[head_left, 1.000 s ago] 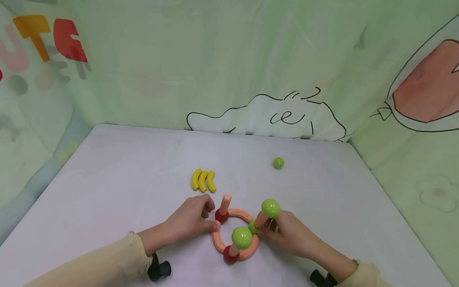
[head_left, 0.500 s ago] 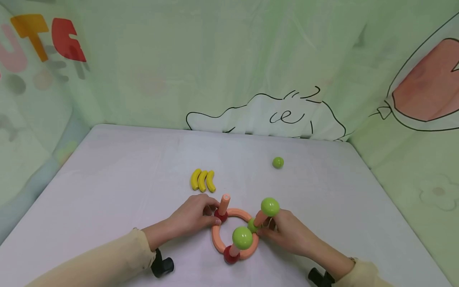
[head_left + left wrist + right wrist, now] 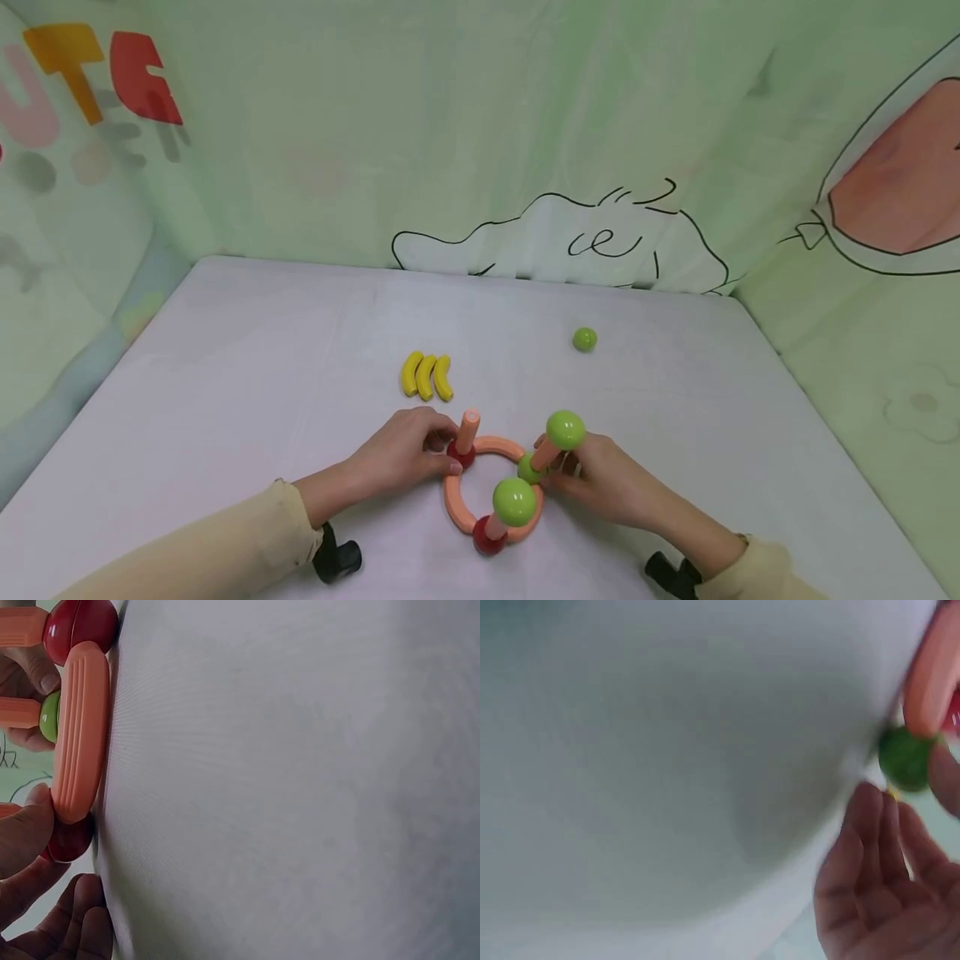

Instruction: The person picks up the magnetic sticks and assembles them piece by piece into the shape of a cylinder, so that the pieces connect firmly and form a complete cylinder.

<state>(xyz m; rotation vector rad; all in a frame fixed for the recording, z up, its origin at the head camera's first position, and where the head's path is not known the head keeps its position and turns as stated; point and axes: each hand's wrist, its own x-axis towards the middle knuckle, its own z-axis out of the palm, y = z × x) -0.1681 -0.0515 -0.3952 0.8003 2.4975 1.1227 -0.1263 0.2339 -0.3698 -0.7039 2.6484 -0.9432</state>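
Note:
A ring of curved orange pieces [image 3: 455,502] lies on the table, joined by two red balls and a green one. My left hand [image 3: 397,454] pinches the far-left red ball [image 3: 459,455], which carries a bare upright orange stick [image 3: 468,430]; thumb and finger meet that red ball [image 3: 73,841] in the left wrist view. On the right, my right hand [image 3: 603,487] holds the green joint ball [image 3: 529,470] between thumb and fingers. Its stick is topped by a green ball [image 3: 565,430]. Another green-topped stick [image 3: 495,527] leans up from the front red ball [image 3: 487,542].
Three yellow toy bananas [image 3: 426,377] lie side by side beyond the left hand. A loose green ball [image 3: 584,339] rests farther back on the right. Printed fabric walls [image 3: 300,150] rise behind and beside the white table [image 3: 262,350].
My left hand has moved right and taken hold of the far-left red ball. The front stick and its red ball have shifted slightly right. My right hand keeps its hold.

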